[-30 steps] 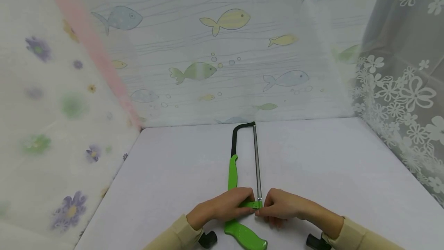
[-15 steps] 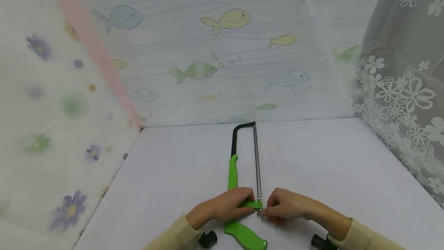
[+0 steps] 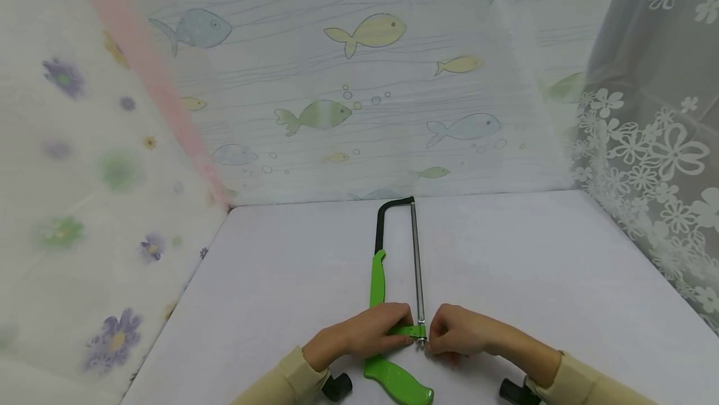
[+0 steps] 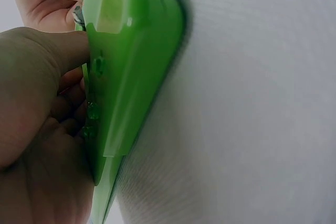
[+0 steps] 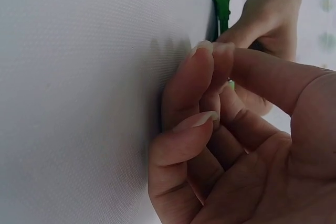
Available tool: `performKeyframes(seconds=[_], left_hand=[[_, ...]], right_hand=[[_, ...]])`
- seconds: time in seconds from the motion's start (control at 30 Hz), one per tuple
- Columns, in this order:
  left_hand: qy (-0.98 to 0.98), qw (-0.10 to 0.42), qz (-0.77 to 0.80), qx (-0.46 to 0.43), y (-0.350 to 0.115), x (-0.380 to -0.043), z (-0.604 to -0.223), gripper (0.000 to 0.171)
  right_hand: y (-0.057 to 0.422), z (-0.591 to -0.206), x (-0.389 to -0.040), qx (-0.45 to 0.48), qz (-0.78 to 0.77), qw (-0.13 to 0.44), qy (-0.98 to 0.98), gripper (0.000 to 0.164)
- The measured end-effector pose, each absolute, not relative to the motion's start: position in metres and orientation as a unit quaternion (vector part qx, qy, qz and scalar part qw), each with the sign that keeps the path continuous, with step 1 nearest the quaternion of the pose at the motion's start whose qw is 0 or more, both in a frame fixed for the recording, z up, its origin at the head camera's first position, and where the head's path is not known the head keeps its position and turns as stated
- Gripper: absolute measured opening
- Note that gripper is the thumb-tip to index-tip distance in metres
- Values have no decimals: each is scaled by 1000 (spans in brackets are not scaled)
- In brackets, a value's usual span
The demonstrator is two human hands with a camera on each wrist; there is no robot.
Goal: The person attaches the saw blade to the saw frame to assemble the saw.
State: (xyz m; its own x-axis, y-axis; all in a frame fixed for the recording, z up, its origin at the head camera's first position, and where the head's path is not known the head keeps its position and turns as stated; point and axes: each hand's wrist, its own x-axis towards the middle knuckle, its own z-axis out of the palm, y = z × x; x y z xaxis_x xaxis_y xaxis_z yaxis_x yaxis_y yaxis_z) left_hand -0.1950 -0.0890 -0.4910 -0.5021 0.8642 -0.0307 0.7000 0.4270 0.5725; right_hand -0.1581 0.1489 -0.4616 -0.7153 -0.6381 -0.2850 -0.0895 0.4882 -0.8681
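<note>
A hacksaw with a green handle (image 3: 399, 381), a black front frame (image 3: 380, 227) and a silvery blade (image 3: 417, 261) lies on the white table, its far end pointing away. My left hand (image 3: 371, 333) grips the green crosspiece near the handle, thumb and fingers on either side of it. Just past that crosspiece, at the blade's near end, sits a small metal wing nut (image 3: 421, 343). My right hand (image 3: 463, 333) has its thumb and forefinger pinched together at this wing nut, the other fingers curled beneath. In the left wrist view, the right fingertips stand around the wing nut (image 4: 79, 15).
The white table (image 3: 292, 255) stretches out around the saw. Behind it hangs a fish-print curtain (image 3: 359, 80), with a flower-print one (image 3: 118, 205) at left and lace (image 3: 657, 143) at right. Black wrist mounts (image 3: 337, 387) sit under both forearms.
My right fingers drew slightly right from the wing nut, exposing it, then came back a little left beside it. The left hand and the hacksaw stay in place.
</note>
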Motion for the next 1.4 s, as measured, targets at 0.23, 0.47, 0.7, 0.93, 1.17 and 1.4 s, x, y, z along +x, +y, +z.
performKeyframes(seconds=[0.23, 0.47, 0.7, 0.93, 1.17, 1.4], left_hand=[[828, 162, 253, 474, -89, -196, -493, 10], [830, 162, 250, 471, -89, -196, -491, 8], [831, 168, 252, 468, -89, -195, -491, 9], [833, 164, 248, 466, -89, -195, -490, 11], [834, 165, 248, 464, -89, -193, -489, 12], [831, 161, 250, 470, -89, -194, -489, 12]], right_hand=[[143, -461, -158, -221, -453, 311, 806, 33], [141, -462, -158, -206, -454, 313, 808, 41], [143, -460, -158, -200, -449, 307, 815, 38], [151, -458, -157, -212, -448, 301, 815, 31], [156, -461, -158, -222, -457, 300, 807, 22], [152, -460, -157, -225, -460, 299, 805, 21]])
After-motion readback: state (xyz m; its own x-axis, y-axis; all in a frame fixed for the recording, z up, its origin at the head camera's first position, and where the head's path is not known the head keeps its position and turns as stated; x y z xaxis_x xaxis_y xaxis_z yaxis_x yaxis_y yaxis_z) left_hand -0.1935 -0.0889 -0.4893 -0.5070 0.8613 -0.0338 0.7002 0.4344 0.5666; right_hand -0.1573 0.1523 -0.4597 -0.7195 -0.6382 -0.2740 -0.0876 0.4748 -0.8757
